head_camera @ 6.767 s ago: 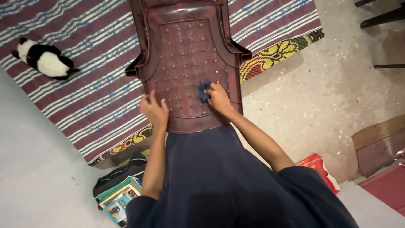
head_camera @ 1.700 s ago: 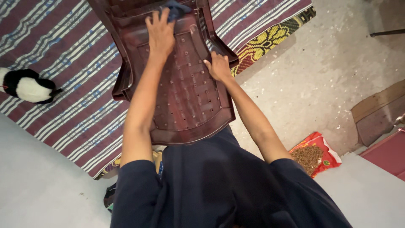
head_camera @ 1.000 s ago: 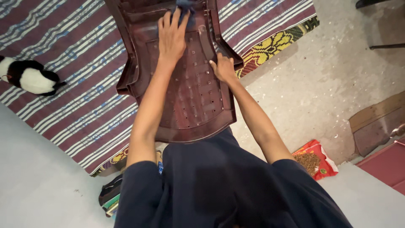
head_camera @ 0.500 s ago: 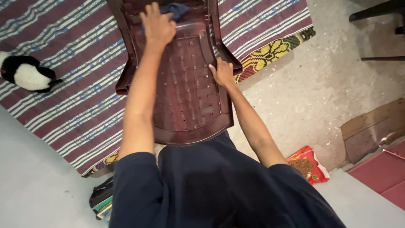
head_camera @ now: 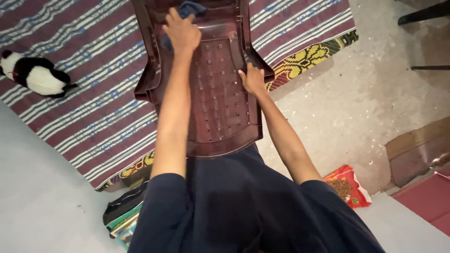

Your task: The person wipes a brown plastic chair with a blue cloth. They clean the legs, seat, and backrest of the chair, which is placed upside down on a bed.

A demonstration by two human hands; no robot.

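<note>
A dark maroon plastic chair (head_camera: 220, 103) with square holes in its seat lies tilted in front of me, partly over a striped bed cover. My left hand (head_camera: 180, 30) presses a blue cloth (head_camera: 190, 8) flat against the far part of the chair, near the backrest. My right hand (head_camera: 253, 79) rests on the right side of the seat near the armrest, fingers spread, holding nothing.
A striped maroon and white bed cover (head_camera: 93, 93) carries a black and white panda toy (head_camera: 35, 75). Books and a dark bag (head_camera: 126, 218) lie on the floor at lower left. An open red packet (head_camera: 349, 187) of brown pellets lies at right, beside a wooden board (head_camera: 417, 150).
Earlier the right hand held the cloth at the seat's middle. Now the left hand rubs it at the far end, shifting slightly side to side, while the right hand steadies the seat edge.
</note>
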